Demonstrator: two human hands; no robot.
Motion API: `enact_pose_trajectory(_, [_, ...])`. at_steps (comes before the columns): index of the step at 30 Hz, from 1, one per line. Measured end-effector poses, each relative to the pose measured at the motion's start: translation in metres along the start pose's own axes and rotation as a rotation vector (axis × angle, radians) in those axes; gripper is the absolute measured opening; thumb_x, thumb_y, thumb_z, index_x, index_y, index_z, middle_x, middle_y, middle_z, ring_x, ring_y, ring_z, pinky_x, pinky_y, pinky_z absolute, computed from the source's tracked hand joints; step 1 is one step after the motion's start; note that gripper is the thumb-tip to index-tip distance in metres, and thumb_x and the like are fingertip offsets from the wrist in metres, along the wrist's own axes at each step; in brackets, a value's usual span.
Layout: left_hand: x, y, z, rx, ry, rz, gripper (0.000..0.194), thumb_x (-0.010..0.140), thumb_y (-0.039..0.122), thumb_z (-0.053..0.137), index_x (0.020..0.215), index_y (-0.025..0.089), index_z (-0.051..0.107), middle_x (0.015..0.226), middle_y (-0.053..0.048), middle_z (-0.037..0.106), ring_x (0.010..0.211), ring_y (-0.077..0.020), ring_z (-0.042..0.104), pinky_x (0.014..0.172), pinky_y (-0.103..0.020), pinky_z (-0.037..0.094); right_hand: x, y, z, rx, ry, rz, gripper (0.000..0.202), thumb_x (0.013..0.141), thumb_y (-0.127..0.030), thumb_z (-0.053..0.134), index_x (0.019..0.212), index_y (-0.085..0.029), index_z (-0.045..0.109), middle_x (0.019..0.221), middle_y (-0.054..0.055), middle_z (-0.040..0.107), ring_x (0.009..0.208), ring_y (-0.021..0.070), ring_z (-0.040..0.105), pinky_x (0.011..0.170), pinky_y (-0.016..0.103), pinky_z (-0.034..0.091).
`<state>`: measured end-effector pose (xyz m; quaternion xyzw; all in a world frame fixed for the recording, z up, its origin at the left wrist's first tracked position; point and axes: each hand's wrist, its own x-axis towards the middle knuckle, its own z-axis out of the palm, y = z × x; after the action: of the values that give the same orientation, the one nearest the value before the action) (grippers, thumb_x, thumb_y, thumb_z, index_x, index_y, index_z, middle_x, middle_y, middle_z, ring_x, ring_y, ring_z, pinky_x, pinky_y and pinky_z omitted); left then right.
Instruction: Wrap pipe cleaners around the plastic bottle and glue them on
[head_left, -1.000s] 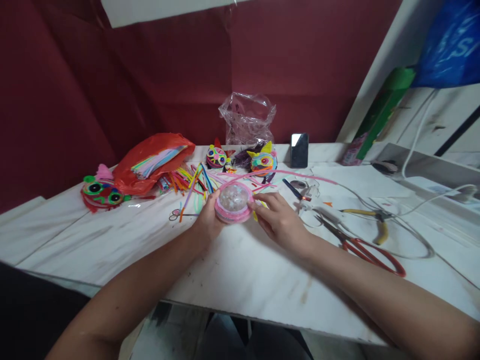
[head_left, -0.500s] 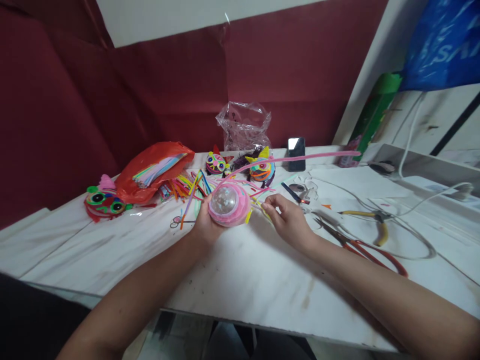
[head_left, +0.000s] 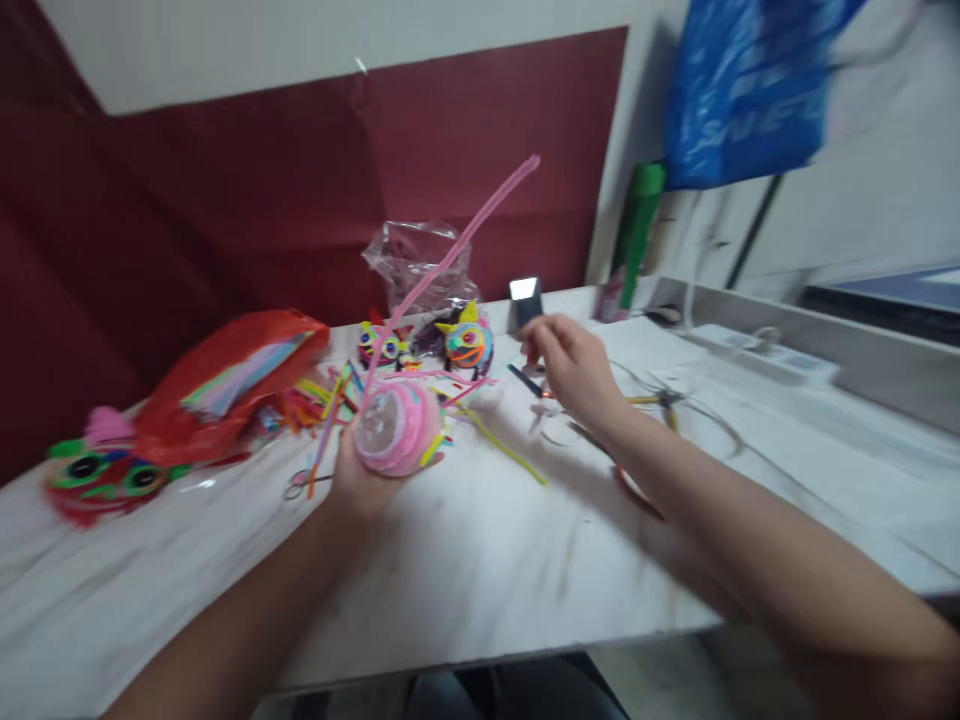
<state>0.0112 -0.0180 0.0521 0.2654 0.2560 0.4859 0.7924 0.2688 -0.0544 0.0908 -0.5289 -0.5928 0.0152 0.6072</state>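
My left hand (head_left: 364, 470) is wrapped round a ball (head_left: 409, 425) wound in fuzzy pink pipe cleaner, with a clear rounded end facing me. A long pink pipe cleaner (head_left: 457, 245) sticks up from it towards the upper right. My right hand (head_left: 566, 365) is raised over the tools right of the ball, its fingers bent and blurred, so their grip does not show. A yellow-green pipe cleaner (head_left: 510, 455) lies on the table between the hands. Close to the right fingers are a dark slim tool (head_left: 527, 381) and a phone (head_left: 526, 300).
Two colourful animal figures stand at the back, one being a blue-orange figure (head_left: 469, 338). At left are a red bag (head_left: 217, 390) of pipe cleaners, a red-green figure (head_left: 112, 475) and small scissors (head_left: 300, 483). Pliers (head_left: 667, 400), a cable and a power strip (head_left: 765, 350) lie right.
My right hand has left the yellow-green pipe cleaner, now lying on the table, and moved up over the tools. My left hand still holds the ball; its pink strand points higher. The view has turned right.
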Motion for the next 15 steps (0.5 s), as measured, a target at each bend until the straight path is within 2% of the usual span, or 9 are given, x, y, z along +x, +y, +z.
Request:
enact_pose_trajectory(1, [0.001, 0.001, 0.000, 0.027, 0.006, 0.016, 0.033, 0.092, 0.039, 0.042, 0.119, 0.031, 0.058, 0.099, -0.004, 0.075, 0.089, -0.0304, 0.070, 0.085, -0.063, 0.049, 0.012, 0.005, -0.014, -0.021, 0.077, 0.018, 0.026, 0.092, -0.033, 0.038, 0.077, -0.020, 0.055, 0.064, 0.000, 0.059, 0.059, 0.0130, 0.056, 0.061, 0.025, 0.044])
enact_pose_trajectory(2, [0.002, 0.002, 0.000, 0.058, 0.010, 0.049, 0.033, 0.092, 0.038, 0.040, 0.119, 0.031, 0.058, 0.101, -0.004, 0.074, 0.090, -0.0311, 0.070, 0.083, -0.064, 0.050, 0.021, 0.011, -0.028, -0.087, 0.099, 0.044, 0.030, 0.093, -0.035, 0.037, 0.076, -0.019, 0.056, 0.063, 0.000, 0.058, 0.059, 0.0131, 0.056, 0.061, 0.025, 0.044])
enact_pose_trajectory(4, [0.006, 0.002, -0.001, 0.100, 0.004, 0.074, 0.035, 0.092, 0.037, 0.038, 0.120, 0.030, 0.058, 0.107, -0.005, 0.073, 0.094, -0.0320, 0.069, 0.082, -0.063, 0.052, 0.031, 0.027, -0.051, -0.329, -0.007, 0.150, 0.039, 0.095, -0.036, 0.030, 0.073, -0.018, 0.056, 0.061, 0.002, 0.059, 0.057, 0.0141, 0.056, 0.059, 0.026, 0.045])
enact_pose_trajectory(6, [0.007, 0.002, -0.001, 0.117, 0.002, 0.099, 0.036, 0.091, 0.037, 0.039, 0.121, 0.030, 0.058, 0.111, -0.004, 0.072, 0.097, -0.0312, 0.068, 0.085, -0.060, 0.053, 0.028, 0.048, -0.063, -0.542, -0.179, 0.235, 0.034, 0.092, -0.030, 0.037, 0.068, -0.018, 0.058, 0.062, 0.004, 0.061, 0.059, 0.0157, 0.058, 0.060, 0.028, 0.045])
enact_pose_trajectory(9, [0.005, 0.001, 0.001, 0.133, 0.035, 0.115, 0.037, 0.090, 0.040, 0.039, 0.120, 0.032, 0.058, 0.114, -0.003, 0.070, 0.099, -0.0306, 0.067, 0.088, -0.059, 0.052, 0.008, 0.075, -0.061, -0.644, -0.337, 0.252, 0.013, 0.073, -0.022, 0.065, 0.062, -0.018, 0.060, 0.062, 0.005, 0.064, 0.060, 0.0185, 0.059, 0.060, 0.029, 0.045])
enact_pose_trajectory(11, [0.003, 0.001, 0.004, 0.143, 0.052, 0.113, 0.037, 0.091, 0.041, 0.038, 0.120, 0.031, 0.059, 0.115, -0.003, 0.070, 0.102, -0.0308, 0.066, 0.090, -0.060, 0.050, -0.008, 0.085, -0.052, -0.696, -0.395, 0.235, 0.015, 0.063, -0.022, 0.074, 0.060, -0.017, 0.060, 0.062, 0.007, 0.063, 0.065, 0.0208, 0.060, 0.060, 0.030, 0.044])
enact_pose_trajectory(12, [0.003, 0.001, 0.005, 0.141, 0.053, 0.112, 0.038, 0.091, 0.041, 0.037, 0.120, 0.031, 0.059, 0.115, -0.003, 0.070, 0.104, -0.0309, 0.065, 0.092, -0.061, 0.048, -0.016, 0.087, -0.048, -0.720, -0.407, 0.217, 0.016, 0.063, -0.024, 0.074, 0.061, -0.016, 0.061, 0.064, 0.008, 0.063, 0.069, 0.0218, 0.060, 0.060, 0.030, 0.044])
enact_pose_trajectory(15, [0.002, 0.001, 0.004, 0.096, 0.057, 0.088, 0.038, 0.092, 0.042, 0.036, 0.121, 0.032, 0.058, 0.110, -0.002, 0.072, 0.108, -0.0316, 0.063, 0.095, -0.062, 0.044, -0.030, 0.087, -0.042, -0.757, -0.412, 0.145, 0.014, 0.072, -0.028, 0.065, 0.074, -0.014, 0.065, 0.079, 0.010, 0.064, 0.081, 0.0203, 0.060, 0.063, 0.027, 0.042])
